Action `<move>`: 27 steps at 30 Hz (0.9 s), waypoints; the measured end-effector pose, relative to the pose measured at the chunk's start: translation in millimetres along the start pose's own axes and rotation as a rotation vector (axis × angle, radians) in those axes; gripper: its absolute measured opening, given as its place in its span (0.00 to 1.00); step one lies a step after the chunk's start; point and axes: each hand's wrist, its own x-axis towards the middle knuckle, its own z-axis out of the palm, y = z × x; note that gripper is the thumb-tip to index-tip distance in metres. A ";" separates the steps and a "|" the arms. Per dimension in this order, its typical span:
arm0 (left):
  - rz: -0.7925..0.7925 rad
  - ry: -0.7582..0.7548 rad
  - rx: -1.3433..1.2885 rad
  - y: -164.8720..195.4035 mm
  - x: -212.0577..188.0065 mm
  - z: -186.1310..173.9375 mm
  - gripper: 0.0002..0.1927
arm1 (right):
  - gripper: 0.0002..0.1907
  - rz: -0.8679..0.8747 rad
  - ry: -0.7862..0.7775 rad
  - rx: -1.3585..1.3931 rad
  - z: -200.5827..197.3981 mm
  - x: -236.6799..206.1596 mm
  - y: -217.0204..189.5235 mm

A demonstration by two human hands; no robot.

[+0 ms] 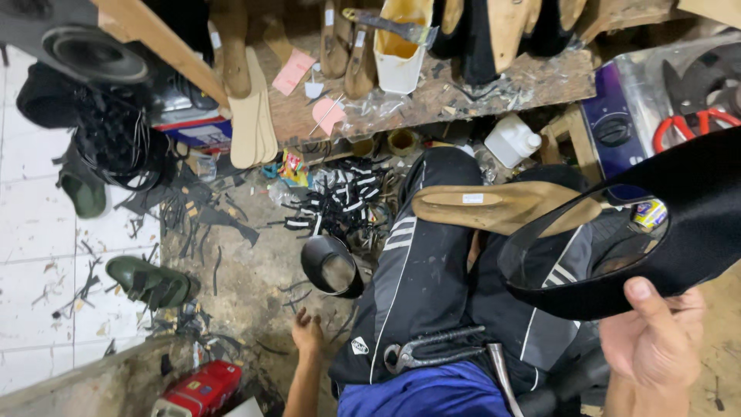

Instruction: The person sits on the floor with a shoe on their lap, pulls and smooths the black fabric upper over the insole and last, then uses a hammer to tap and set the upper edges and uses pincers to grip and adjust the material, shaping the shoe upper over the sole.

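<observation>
My right hand [654, 340] grips the rim of a black shoe upper [679, 224], held up at the right with its opening facing me. A wooden shoe last [494, 207] lies across my knees, just left of the upper. My left hand [307, 333] is down at the dirty floor beside my left leg, fingers spread, holding nothing. Pincers [432, 351] and a hammer handle [502, 374] rest on my lap. A black round tin [332, 266] stands on the floor just ahead of the left hand.
A wooden workbench [463, 96] at the top carries several lasts, a white glue container [401, 46] and pink paper scraps. Black strips [340, 202] and offcuts litter the floor. Green sandals [150, 282] lie at the left, a red can [199, 390] at the bottom, red scissors [687, 127] at the right.
</observation>
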 end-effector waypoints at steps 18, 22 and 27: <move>1.197 -1.059 0.403 179.2 -143.9 72.6 0.14 | 0.18 0.110 -0.053 -0.001 7.3 -10.0 20.9; 1.270 -1.043 0.392 170.6 -135.2 63.8 0.12 | 0.12 0.044 0.070 -0.021 -13.5 1.4 2.7; 1.145 -1.047 0.320 168.8 -129.3 62.8 0.12 | 0.11 0.026 0.073 -0.010 -27.2 6.5 10.8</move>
